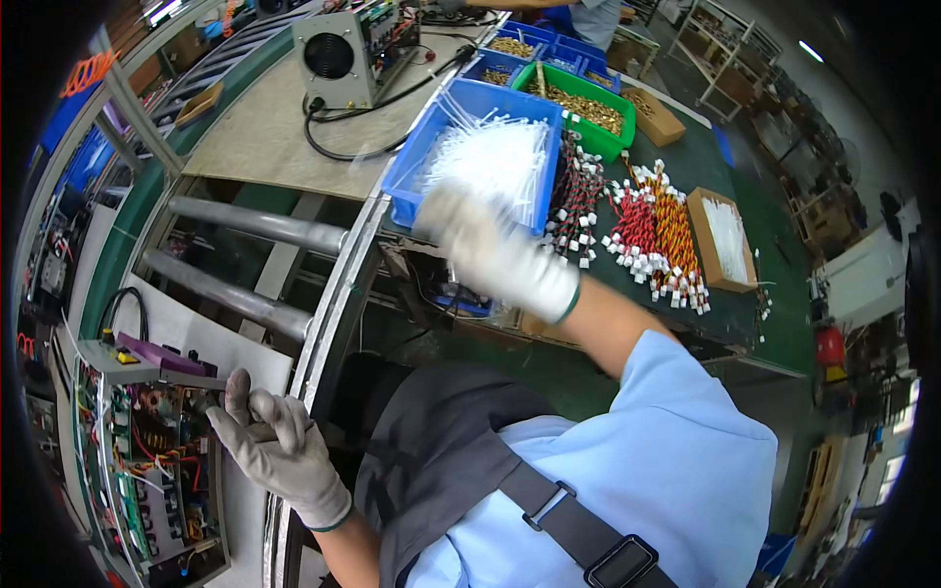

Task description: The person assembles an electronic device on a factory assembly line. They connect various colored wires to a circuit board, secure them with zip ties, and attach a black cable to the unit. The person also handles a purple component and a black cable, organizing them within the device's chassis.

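Note:
My left hand (279, 449), in a grey-white work glove, is beside an open metal electronics chassis (162, 470). Its fingers are apart and partly bent, and I see nothing between them. My right hand (495, 250), gloved too, is over the near edge of a blue bin (405, 174) full of white cable ties (490, 157). Motion smears its fingers, so whether they hold a tie cannot be made out. Circuit boards and bundled wires show inside the chassis, with a purple part (165, 355) along its top.
Twisted cable bundles (671, 225) with white connectors lie right of the bin, near a cardboard box (711, 245) of white strips. Behind are a green bin (603, 142) of brass-coloured parts and a fan-fitted metal unit (333, 64). Metal rollers (260, 227) span the conveyor. Another person (593, 20) stands beyond.

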Action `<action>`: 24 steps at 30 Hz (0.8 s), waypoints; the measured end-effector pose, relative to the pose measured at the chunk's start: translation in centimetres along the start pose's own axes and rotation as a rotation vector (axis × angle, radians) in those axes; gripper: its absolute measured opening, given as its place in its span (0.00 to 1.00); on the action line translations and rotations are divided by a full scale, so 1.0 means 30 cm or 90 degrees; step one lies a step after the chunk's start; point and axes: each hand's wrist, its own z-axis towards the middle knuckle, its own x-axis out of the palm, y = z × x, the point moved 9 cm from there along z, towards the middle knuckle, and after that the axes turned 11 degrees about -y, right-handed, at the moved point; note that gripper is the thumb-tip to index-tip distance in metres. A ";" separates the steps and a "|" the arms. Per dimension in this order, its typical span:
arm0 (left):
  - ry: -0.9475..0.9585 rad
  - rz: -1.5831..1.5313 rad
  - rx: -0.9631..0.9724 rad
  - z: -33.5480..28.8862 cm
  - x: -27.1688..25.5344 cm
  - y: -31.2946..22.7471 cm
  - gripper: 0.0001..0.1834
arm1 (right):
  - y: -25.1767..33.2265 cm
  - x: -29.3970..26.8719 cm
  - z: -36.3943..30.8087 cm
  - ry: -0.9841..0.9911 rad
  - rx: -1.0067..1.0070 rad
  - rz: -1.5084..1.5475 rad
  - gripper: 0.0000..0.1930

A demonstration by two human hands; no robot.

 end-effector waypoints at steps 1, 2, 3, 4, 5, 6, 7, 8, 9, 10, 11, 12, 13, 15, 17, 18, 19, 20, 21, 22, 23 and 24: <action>0.015 0.016 0.003 0.012 -0.003 0.003 0.24 | -0.156 -0.084 0.031 -0.047 0.192 0.018 0.08; 0.063 -0.044 -0.024 0.039 -0.001 0.028 0.23 | -0.302 -0.120 0.048 -0.002 0.309 -0.004 0.10; 0.115 -0.101 -0.056 0.050 0.016 0.048 0.22 | -0.406 -0.134 0.034 0.107 0.342 -0.266 0.17; 0.121 -0.096 -0.073 0.055 0.035 0.071 0.21 | -0.475 -0.156 -0.005 0.125 0.279 -0.347 0.23; 0.128 -0.090 -0.091 0.051 0.048 0.090 0.21 | -0.472 -0.201 -0.031 0.029 0.142 -0.405 0.26; 0.135 -0.086 -0.104 0.052 0.067 0.110 0.20 | -0.422 -0.248 -0.025 -0.065 -0.001 -0.458 0.30; 0.192 -0.078 -0.108 0.051 0.080 0.111 0.20 | -0.383 -0.305 0.009 -0.029 0.083 -0.389 0.27; 0.114 0.010 -0.047 0.057 0.035 0.095 0.21 | -0.422 -0.405 0.010 -0.044 0.170 -0.385 0.24; 0.100 0.104 0.040 0.050 0.017 0.069 0.21 | -0.484 -0.519 -0.009 -0.059 0.258 -0.377 0.22; 0.088 0.197 0.128 0.041 -0.001 0.036 0.21 | -0.552 -0.642 -0.051 -0.075 0.347 -0.369 0.20; 0.113 0.149 0.051 0.054 -0.034 0.045 0.21 | -0.626 -0.812 -0.110 -0.083 0.413 -0.469 0.17; 0.132 0.098 -0.024 0.067 -0.051 0.063 0.21 | -0.708 -1.005 -0.177 -0.088 0.472 -0.567 0.15; 0.110 0.138 -0.026 0.049 -0.030 0.074 0.21 | -0.802 -1.186 -0.295 -0.109 0.504 -0.635 0.14; 0.069 0.176 -0.050 0.024 0.003 0.113 0.21 | -0.911 -1.424 -0.517 -0.029 0.699 -0.711 0.16; 0.132 0.266 0.052 -0.026 0.077 0.123 0.21 | -1.004 -1.471 -0.697 0.013 0.764 -0.703 0.17; 0.107 0.308 0.061 -0.024 0.064 0.141 0.21 | -1.045 -1.452 -0.756 0.038 0.793 -0.666 0.18; 0.077 0.347 0.071 -0.016 0.040 0.157 0.20 | -1.075 -1.426 -0.787 0.013 0.761 -0.653 0.19; 0.101 0.306 -0.025 -0.024 0.049 0.178 0.18 | -1.127 -1.416 -0.827 0.076 0.719 -0.761 0.21; 0.105 0.272 -0.112 -0.040 0.040 0.177 0.16 | -1.123 -1.348 -0.810 0.080 0.660 -0.697 0.23; 0.074 0.319 -0.098 -0.050 -0.001 0.131 0.16 | -0.976 -1.239 -0.656 0.036 0.660 -0.663 0.23; 0.080 0.432 -0.024 -0.063 -0.008 0.097 0.15 | -0.951 -1.207 -0.618 0.101 0.719 -0.632 0.24; 0.111 0.573 0.064 -0.078 0.013 0.084 0.15 | -0.914 -1.221 -0.580 0.089 0.711 -0.633 0.23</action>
